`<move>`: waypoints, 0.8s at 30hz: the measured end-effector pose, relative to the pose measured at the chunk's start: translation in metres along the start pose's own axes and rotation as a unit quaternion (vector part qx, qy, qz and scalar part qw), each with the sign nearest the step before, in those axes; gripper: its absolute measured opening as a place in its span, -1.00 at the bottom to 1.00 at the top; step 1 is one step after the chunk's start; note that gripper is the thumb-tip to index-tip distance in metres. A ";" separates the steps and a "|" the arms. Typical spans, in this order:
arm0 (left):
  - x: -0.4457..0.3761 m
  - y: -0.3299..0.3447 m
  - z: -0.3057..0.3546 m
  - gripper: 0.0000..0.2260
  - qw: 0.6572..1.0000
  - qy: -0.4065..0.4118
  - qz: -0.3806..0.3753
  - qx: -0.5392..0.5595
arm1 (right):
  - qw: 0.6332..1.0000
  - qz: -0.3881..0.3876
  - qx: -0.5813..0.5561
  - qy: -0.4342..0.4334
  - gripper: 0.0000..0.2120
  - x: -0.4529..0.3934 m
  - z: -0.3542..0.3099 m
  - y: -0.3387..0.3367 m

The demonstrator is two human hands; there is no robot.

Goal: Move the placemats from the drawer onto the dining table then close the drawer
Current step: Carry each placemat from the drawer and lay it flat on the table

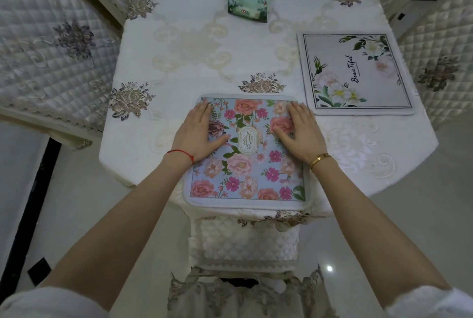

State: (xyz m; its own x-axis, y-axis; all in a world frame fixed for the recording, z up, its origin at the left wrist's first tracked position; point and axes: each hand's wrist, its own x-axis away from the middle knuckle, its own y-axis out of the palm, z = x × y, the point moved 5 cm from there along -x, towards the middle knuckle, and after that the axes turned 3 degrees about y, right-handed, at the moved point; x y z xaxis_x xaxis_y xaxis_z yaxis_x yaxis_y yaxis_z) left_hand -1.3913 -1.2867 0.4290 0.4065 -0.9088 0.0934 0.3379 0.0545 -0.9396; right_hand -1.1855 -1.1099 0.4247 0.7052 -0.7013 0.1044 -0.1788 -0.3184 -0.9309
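Observation:
A blue placemat (245,164) with pink and red flowers lies flat at the near end of the dining table (143,103), which is covered by a white embroidered cloth. My left hand (198,133) rests palm down on the mat's left part, fingers spread. My right hand (298,132) presses flat on its right part. Neither hand grips anything. A second placemat (355,74), pale grey with white flowers and the word "Beautiful", lies flat at the table's right side. No drawer is in view.
A green tissue pack (249,3) stands in the middle of the table farther back. Quilted chairs stand at the left (51,49), at the right (440,67) and just under the near table edge (244,243). Pale floor shows on both sides.

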 end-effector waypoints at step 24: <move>0.049 0.011 0.021 -0.24 0.997 0.068 -0.028 0.022 | 0.996 -0.035 0.015 -0.086 -0.31 0.052 -0.042 0.021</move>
State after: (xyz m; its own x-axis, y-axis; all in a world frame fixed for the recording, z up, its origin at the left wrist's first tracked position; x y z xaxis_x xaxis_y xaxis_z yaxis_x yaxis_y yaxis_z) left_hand -1.3494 -1.3220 0.4306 0.2678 -0.9586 0.0972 0.3950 0.0172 -0.9185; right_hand -1.1813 -1.1799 0.4251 0.8222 -0.5583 0.1106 -0.1063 -0.3415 -0.9339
